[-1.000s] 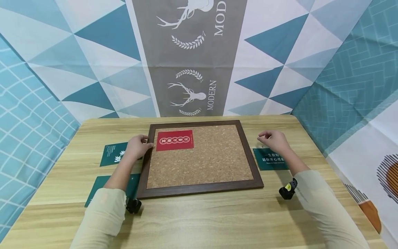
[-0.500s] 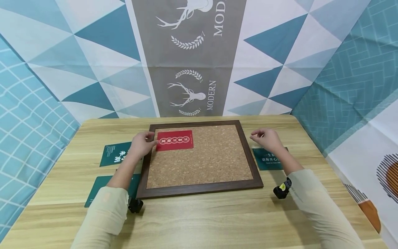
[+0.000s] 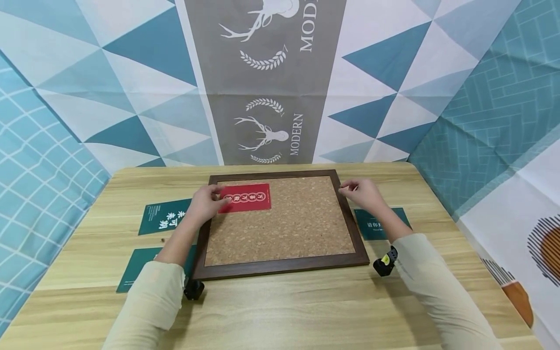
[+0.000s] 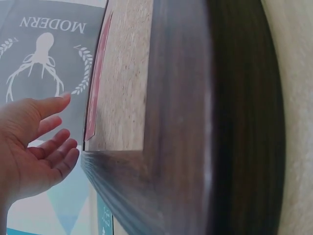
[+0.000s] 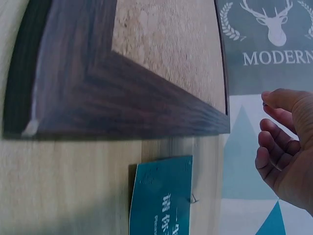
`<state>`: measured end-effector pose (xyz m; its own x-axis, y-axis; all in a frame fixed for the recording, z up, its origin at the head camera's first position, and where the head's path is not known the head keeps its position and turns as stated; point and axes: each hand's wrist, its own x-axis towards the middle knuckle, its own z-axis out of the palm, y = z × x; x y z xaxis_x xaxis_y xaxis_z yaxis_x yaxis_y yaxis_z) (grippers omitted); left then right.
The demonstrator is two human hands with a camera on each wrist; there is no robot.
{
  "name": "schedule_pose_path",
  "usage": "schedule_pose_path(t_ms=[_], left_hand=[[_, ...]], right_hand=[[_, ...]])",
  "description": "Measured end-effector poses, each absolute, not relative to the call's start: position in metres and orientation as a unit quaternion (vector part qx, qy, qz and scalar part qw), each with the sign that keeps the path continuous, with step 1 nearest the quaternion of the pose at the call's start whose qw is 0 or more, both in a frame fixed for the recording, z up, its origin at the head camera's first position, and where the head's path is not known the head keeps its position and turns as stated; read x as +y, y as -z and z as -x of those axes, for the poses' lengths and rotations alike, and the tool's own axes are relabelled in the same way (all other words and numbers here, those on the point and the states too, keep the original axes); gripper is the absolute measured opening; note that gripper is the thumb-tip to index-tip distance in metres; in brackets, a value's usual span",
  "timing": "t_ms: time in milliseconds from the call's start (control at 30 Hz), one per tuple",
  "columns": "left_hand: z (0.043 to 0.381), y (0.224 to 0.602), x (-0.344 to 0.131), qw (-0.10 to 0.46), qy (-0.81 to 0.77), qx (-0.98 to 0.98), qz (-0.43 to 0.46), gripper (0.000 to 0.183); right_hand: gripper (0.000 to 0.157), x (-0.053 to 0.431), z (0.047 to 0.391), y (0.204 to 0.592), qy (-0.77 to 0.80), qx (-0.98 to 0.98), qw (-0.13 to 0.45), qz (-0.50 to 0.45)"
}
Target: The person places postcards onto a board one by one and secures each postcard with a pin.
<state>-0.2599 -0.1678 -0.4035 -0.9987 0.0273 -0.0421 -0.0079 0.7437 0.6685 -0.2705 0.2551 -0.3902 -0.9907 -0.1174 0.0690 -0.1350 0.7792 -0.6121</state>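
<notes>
A cork board (image 3: 284,223) in a dark brown wooden frame lies on the table. On its upper left is a red card (image 3: 249,197) with white characters. My left hand (image 3: 207,203) hovers over that card's left end, thumb and fingers spread apart, holding nothing. In the left wrist view, that hand (image 4: 44,142) has loosely bent fingers. My right hand (image 3: 362,192) is at the frame's upper right edge. In the right wrist view, that hand (image 5: 288,142) pinches thumb and forefinger around what looks like a small pin (image 5: 264,104), mostly hidden.
Right of the board lies a green card (image 3: 376,224) with white characters. Two more green cards, an upper one (image 3: 162,216) and a lower one (image 3: 135,270), are at left. A tiny pin-like thing (image 5: 194,199) lies beside the right card. A patterned wall (image 3: 271,73) rises behind.
My right hand has moved left, from above the right green card to the frame's edge. My left hand has shifted right, from the frame's left side onto the red card's end.
</notes>
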Motion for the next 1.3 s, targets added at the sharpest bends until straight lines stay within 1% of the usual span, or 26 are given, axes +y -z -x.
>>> schedule_pose_path(t_ms=[333, 933, 1300], left_hand=[[0.263, 0.405, -0.162, 0.017, -0.346, 0.937, -0.035, 0.052], [0.269, 0.406, -0.148, 0.001, -0.329, 0.942, -0.059, 0.05], [0.271, 0.412, -0.138, 0.016, -0.327, 0.943, -0.068, 0.05]], right_hand=[[0.021, 0.241, 0.273, 0.39, -0.332, -0.94, 0.012, -0.081], [0.019, 0.217, 0.278, 0.385, -0.32, -0.942, 0.007, -0.098], [0.015, 0.198, 0.278, 0.386, -0.314, -0.941, 0.01, -0.124]])
